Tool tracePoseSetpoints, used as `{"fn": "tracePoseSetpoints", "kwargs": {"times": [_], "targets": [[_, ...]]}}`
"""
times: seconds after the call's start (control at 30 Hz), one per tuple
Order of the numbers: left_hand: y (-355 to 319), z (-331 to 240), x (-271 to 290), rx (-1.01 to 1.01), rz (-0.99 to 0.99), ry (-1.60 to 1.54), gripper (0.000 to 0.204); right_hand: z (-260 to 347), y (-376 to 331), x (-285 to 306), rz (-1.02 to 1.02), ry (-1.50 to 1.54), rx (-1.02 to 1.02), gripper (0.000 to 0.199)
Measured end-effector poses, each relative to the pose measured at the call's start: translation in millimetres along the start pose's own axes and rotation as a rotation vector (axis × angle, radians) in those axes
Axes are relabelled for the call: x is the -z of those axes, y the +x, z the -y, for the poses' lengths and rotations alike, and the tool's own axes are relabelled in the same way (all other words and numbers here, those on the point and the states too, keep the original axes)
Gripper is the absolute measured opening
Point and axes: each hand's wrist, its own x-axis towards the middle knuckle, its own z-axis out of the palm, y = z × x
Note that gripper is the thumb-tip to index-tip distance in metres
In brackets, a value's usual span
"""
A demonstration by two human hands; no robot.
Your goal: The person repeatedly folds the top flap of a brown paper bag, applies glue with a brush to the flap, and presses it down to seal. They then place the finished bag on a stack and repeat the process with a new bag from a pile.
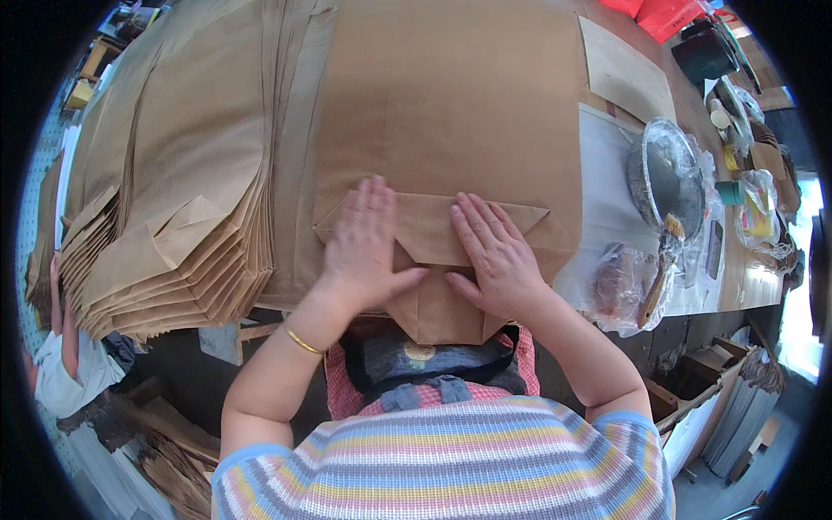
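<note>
A large brown paper bag [451,104] lies flat on the table in front of me, its folded bottom end toward my body. My left hand [364,247] rests flat on the left side of that folded end, fingers stretched out and pointing away from me. Opposite it, my right hand [494,256] lies flat on the right side, fingers extended. Between the two hands show a folded band across the bag and a flap [446,308] hanging toward the table's near edge. Neither hand grasps anything.
Stacked brown paper bags [191,234] with folded ends fan out on the left. To the right stand a basin [667,178] of greyish stuff, a brush [663,269] and a clear plastic bag [617,282]. A wooden box [702,381] sits below the table at right. Another person's arm [68,329] shows far left.
</note>
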Motion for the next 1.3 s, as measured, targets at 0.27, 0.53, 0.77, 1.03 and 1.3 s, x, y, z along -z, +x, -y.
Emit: {"fn": "tracePoseSetpoints", "kwargs": {"times": [0.27,0.53,0.77,1.03,1.3], "targets": [[11.4,-21.6,-14.1,-0.299,0.034,0.023,0.109,5.4,2.0,-9.0,-0.015,-0.034,-0.03,0.089],[-3.9,23.2,-0.9,0.007,-0.02,-0.058,0.121,-27.8,-29.5,5.3,-0.11,-0.091,-0.244,0.108],[24.6,28.0,24.5,0.046,-0.108,-0.628,0.075,-72.2,-12.0,12.2,-0.401,0.88,-0.386,0.038],[62.0,-5.3,2.5,0.055,-0.575,-0.436,0.043,-64.0,-13.4,11.9,-0.677,0.649,-0.319,0.024],[49.3,23.8,31.0,-0.112,-0.226,-0.831,0.034,19.9,50.7,5.0,-0.565,0.468,-0.096,0.011]]}}
